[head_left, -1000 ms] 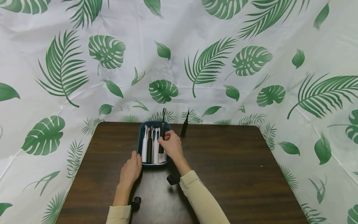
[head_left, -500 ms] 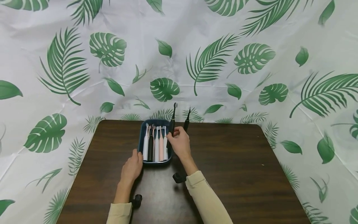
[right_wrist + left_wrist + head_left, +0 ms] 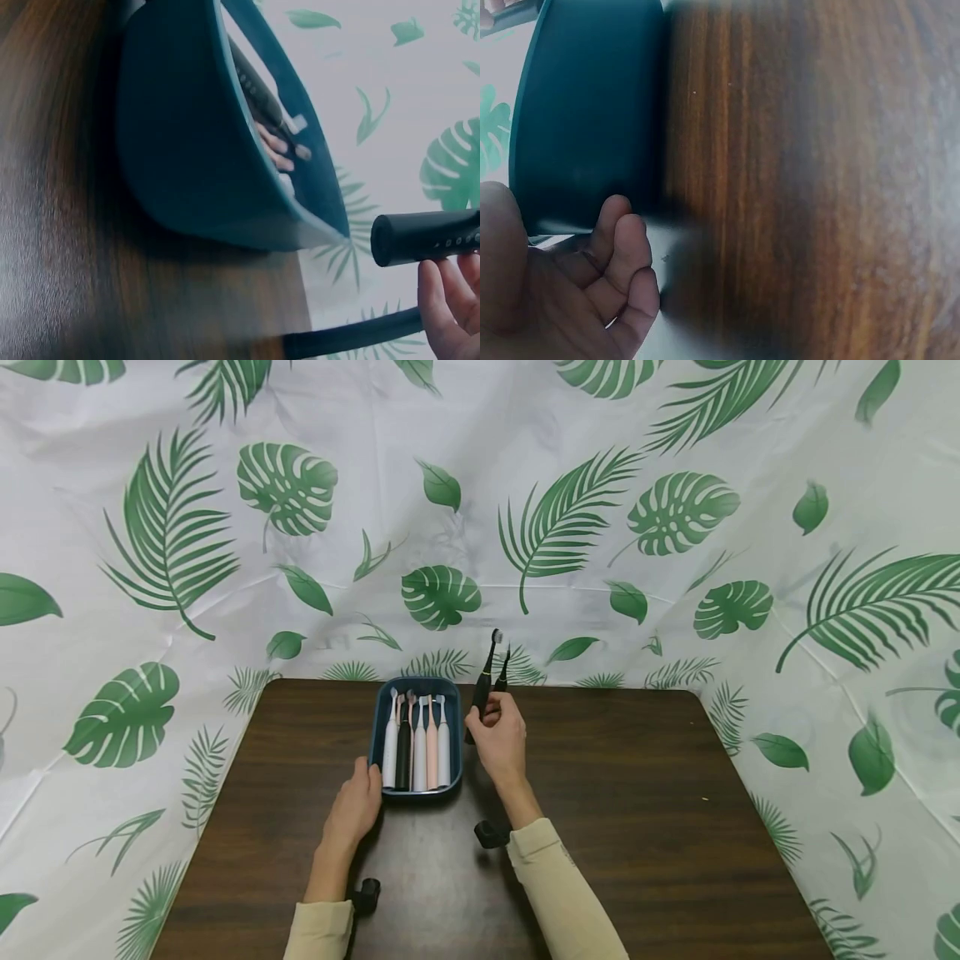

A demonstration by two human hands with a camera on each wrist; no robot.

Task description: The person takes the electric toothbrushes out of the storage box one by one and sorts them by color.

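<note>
A deep blue tray (image 3: 416,794) stands at the table's back, left of middle. Inside it lie several electric toothbrushes: white ones such as the left one (image 3: 391,747), a black one (image 3: 403,756) and a pink one (image 3: 432,756). My left hand (image 3: 354,806) holds the tray's near left corner, its bent fingers (image 3: 622,255) against the outer wall. Right of the tray, my right hand (image 3: 501,743) pinches a black electric toothbrush (image 3: 482,689), held upright, leaning right, above the table. Just behind that hand is a second black toothbrush (image 3: 502,677), its lower part hidden.
The dark wooden table (image 3: 622,827) runs out to the right and toward me. A white cloth with green leaves (image 3: 442,597) hangs directly behind its back edge. Black wrist cameras (image 3: 366,897) sit on both wrists.
My right hand has carried the black toothbrush out of the tray to the right, beside the standing one. The left hand stays at the tray's corner.
</note>
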